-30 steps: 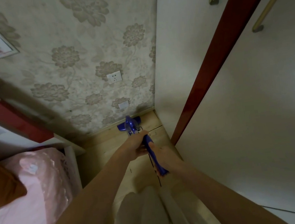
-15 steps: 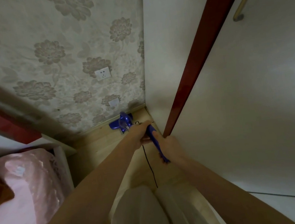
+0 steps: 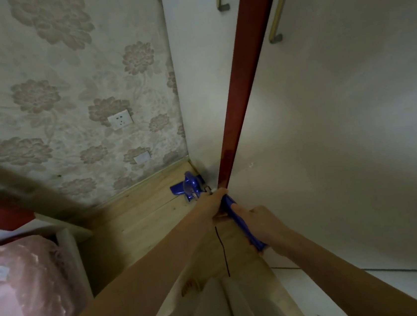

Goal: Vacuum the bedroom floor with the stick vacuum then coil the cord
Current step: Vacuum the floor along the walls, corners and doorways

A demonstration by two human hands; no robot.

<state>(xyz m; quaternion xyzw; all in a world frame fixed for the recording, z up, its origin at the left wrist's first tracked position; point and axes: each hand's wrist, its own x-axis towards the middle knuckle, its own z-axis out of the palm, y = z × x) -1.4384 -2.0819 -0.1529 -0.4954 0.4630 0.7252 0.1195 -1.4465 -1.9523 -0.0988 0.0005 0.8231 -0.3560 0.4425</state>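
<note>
The blue stick vacuum (image 3: pixel 237 215) runs from my hands down to its floor head (image 3: pixel 188 186), which sits in the floor corner where the floral wall meets the white wardrobe. My left hand (image 3: pixel 211 204) grips the upper shaft. My right hand (image 3: pixel 259 223) grips the handle just behind it. A thin black cord (image 3: pixel 223 252) hangs from below my left hand toward my legs.
Wooden floor (image 3: pixel 142 225) forms a narrow strip between the bed with pink bedding (image 3: pixel 22 290) on the left and the white wardrobe (image 3: pixel 343 142) with its red edge strip (image 3: pixel 236 89) on the right. Wall sockets (image 3: pixel 120 119) sit above the skirting.
The vacuum head has slid right along the wall into the corner by the wardrobe. Both hands kept their grip and moved right with it.
</note>
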